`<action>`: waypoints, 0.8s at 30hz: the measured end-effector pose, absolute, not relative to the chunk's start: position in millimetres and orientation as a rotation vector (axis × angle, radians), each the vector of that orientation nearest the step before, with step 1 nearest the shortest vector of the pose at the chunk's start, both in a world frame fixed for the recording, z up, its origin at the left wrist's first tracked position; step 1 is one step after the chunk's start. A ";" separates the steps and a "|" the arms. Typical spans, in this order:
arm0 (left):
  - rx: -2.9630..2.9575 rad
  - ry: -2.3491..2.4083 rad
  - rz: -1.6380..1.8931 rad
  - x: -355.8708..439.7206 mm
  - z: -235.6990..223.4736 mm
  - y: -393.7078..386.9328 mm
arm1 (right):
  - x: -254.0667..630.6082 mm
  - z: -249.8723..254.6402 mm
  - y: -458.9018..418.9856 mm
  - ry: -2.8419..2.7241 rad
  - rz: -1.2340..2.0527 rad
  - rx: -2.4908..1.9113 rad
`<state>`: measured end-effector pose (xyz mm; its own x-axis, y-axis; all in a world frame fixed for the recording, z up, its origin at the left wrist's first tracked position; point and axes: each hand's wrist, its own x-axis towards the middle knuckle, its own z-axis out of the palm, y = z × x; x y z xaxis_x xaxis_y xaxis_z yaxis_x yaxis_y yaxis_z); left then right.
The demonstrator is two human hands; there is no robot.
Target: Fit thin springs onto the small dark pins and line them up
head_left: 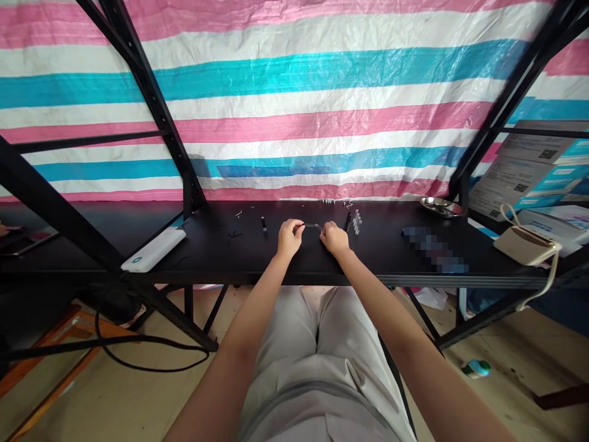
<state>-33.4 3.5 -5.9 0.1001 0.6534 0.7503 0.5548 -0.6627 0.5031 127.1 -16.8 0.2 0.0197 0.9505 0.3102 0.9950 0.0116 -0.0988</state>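
Both my hands are over the black tabletop (304, 261), near each other. My left hand (289, 238) pinches the left end of a thin dark stick-like piece (310, 225). At its other end, my right hand (335, 238) pinches a small, pale, clear-looking piece (317, 226); I cannot tell whether the two are joined. Just right of my right hand stand several small whitish pieces (357, 222) in a row, with a row of small black pieces (348, 220) beside them. A short black cylinder with a white end (264, 224) is left of my left hand.
Thin white bits (329, 201) lie along the back edge, and black scraps (235, 233) at left. A white oblong device (154, 250) sits left, a shiny metal dish (442, 207) back right. A cream pouch (527, 245) rests near the right frame. Black posts (156, 104) flank the table.
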 end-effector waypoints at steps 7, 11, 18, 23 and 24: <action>2.296 1.207 1.627 -32.8 -7.1 3.9 | 125.8 0.4 -18.4 -2.020 -0.272 -1.985; 2.300 1.209 1.617 -32.5 -7.3 4.0 | 125.0 1.5 -19.8 -2.038 -0.298 -1.989; 2.317 1.182 1.609 -32.5 -6.8 2.5 | 124.3 1.0 -19.6 -2.047 -0.336 -1.980; 2.318 1.174 1.556 -31.9 -8.2 3.8 | 124.6 2.0 -21.3 -2.063 -0.346 -1.954; 2.314 1.167 1.553 -31.7 -8.8 4.3 | 124.6 2.0 -21.6 -2.066 -0.351 -1.938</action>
